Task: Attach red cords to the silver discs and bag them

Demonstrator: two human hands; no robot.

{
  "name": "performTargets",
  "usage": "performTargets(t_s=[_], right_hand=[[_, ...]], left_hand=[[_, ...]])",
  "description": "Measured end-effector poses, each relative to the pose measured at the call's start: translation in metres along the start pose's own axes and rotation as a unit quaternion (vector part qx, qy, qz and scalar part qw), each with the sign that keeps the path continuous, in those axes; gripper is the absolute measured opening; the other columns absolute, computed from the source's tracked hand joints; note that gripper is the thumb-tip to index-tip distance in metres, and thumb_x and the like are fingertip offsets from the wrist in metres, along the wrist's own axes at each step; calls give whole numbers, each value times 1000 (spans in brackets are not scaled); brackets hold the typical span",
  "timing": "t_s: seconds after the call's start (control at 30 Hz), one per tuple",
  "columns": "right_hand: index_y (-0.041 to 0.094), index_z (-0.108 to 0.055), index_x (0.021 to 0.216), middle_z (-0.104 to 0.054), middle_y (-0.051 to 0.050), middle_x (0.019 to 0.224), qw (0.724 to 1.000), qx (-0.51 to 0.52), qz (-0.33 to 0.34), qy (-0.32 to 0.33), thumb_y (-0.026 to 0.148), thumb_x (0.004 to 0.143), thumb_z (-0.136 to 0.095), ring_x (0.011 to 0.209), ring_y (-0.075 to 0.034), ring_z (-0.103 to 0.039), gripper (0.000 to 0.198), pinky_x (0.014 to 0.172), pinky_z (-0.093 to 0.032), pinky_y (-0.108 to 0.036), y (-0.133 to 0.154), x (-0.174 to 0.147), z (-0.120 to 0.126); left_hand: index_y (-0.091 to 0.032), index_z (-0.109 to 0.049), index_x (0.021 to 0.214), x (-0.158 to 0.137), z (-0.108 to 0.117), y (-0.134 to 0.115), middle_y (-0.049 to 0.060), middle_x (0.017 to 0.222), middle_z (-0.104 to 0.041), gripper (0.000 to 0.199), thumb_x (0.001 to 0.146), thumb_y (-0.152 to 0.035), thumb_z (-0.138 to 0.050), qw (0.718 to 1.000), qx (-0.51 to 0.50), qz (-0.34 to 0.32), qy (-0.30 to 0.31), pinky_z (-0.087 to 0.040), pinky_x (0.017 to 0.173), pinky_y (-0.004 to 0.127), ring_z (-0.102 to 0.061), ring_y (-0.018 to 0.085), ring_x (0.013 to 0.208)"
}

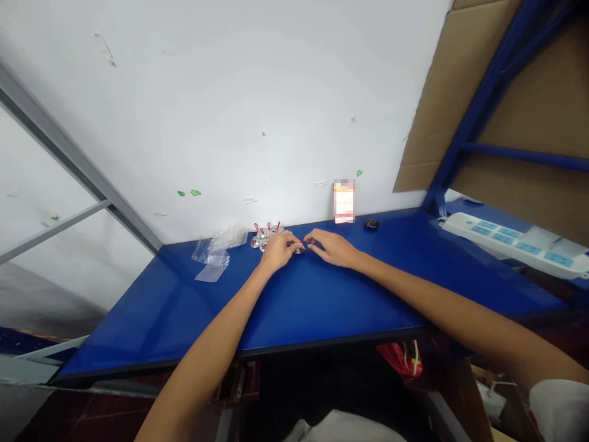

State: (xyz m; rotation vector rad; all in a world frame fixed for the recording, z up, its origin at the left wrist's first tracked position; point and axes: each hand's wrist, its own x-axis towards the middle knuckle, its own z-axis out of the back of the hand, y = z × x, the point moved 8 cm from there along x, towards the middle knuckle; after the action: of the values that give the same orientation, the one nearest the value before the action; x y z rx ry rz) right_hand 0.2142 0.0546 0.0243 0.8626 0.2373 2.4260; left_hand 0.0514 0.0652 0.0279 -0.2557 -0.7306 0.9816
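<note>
Near the back of the blue table, my left hand (278, 250) is bent round with thumb and fingers closed at a small round metal piece with a red cord (299, 250). The piece is low against the tabletop and partly covered by my fingertips. Facing it from the right is my right hand (334, 247), its fingers curved and a gap showing between thumb and forefinger. Those fingertips come close to the red cord; no hold on it is visible. Behind my left hand lies a pile of similar silver pieces with red loops (267, 232), partly hidden.
Clear plastic bags (216, 253) lie left of the pile. A small card-like box, blurred out (344, 202), leans against the white wall (294, 92). Right of it sits a small black object (372, 224). A white power strip (515, 242) runs along the blue table's (322, 307) right side.
</note>
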Motion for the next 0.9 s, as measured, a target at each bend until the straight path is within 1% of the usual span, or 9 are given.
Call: performTargets(t_s=[0.13, 0.23, 0.3, 0.37, 0.5, 0.63, 0.73, 0.83, 0.9], right_hand=[[25, -70, 123, -75, -8, 116, 1000, 6, -9, 19, 22, 103, -58, 105, -25, -72, 24, 94, -58, -41, -12, -1, -5], [25, -73, 116, -75, -8, 114, 999, 6, 3, 32, 21, 103, -57, 108, -26, -70, 22, 96, -58, -42, -15, 0, -7], [25, -74, 113, -75, -8, 112, 999, 6, 18, 42, 21, 103, -56, 109, -26, -69, 22, 96, -57, -43, -14, 1, -8], [25, -75, 110, -75, -8, 112, 998, 7, 31, 51, 20, 103, -55, 108, -26, -68, 22, 97, -56, -44, -13, 1, -9], [24, -76, 107, -75, -8, 112, 998, 19, 38, 56, 20, 102, -55, 108, -26, -68, 23, 98, -56, -44, -12, 1, -9], [25, -76, 107, -75, -8, 113, 997, 18, 35, 64, 21, 103, -55, 109, -26, -68, 22, 98, -55, -43, -15, 1, -9], [24, -76, 110, -75, -9, 115, 996, 19, 38, 75, 21, 103, -55, 110, -26, -67, 22, 99, -54, -43, -15, 1, -11], [23, -75, 110, -74, -9, 117, 995, 25, 38, 84, 21, 103, -55, 111, -27, -66, 22, 100, -53, -44, -16, 0, -11], [23, -75, 110, -74, -9, 118, 995, 28, 36, 85, 22, 103, -55, 112, -27, -66, 21, 101, -53, -44, -16, 0, -10]], left_hand=[[-24, -83, 86, 2, 19, 27, 6, 95, -79, 12, 94, -26, -73, 997, 28, 42, -54, -52, 89, 39, -71, 25, 89], [-22, -82, 91, 0, 41, 49, 7, 94, -78, 15, 97, -30, -71, 987, 45, 83, -129, -51, 83, 37, -69, 24, 83], [-22, -81, 95, -3, 54, 59, 8, 97, -77, 16, 98, -32, -69, 977, 63, 97, -179, -50, 83, 37, -68, 24, 84], [-22, -80, 97, -5, 61, 65, 9, 101, -76, 17, 99, -33, -68, 971, 84, 94, -201, -49, 88, 38, -67, 24, 88], [-22, -80, 98, -2, 56, 71, 11, 103, -75, 16, 99, -32, -67, 972, 130, 89, -174, -48, 95, 40, -65, 27, 98], [-21, -79, 104, 0, 48, 64, 13, 102, -75, 20, 102, -32, -63, 973, 160, 83, -146, -48, 96, 44, -62, 31, 102], [-21, -77, 108, -1, 54, 50, 13, 107, -75, 24, 105, -33, -57, 971, 165, 80, -152, -48, 97, 43, -62, 31, 106], [-21, -77, 108, -3, 67, 34, 12, 109, -76, 27, 105, -32, -53, 967, 182, 73, -162, -48, 100, 43, -62, 30, 109], [-20, -78, 105, -4, 74, 29, 11, 106, -76, 27, 104, -32, -53, 967, 191, 76, -148, -49, 101, 43, -64, 30, 107]])
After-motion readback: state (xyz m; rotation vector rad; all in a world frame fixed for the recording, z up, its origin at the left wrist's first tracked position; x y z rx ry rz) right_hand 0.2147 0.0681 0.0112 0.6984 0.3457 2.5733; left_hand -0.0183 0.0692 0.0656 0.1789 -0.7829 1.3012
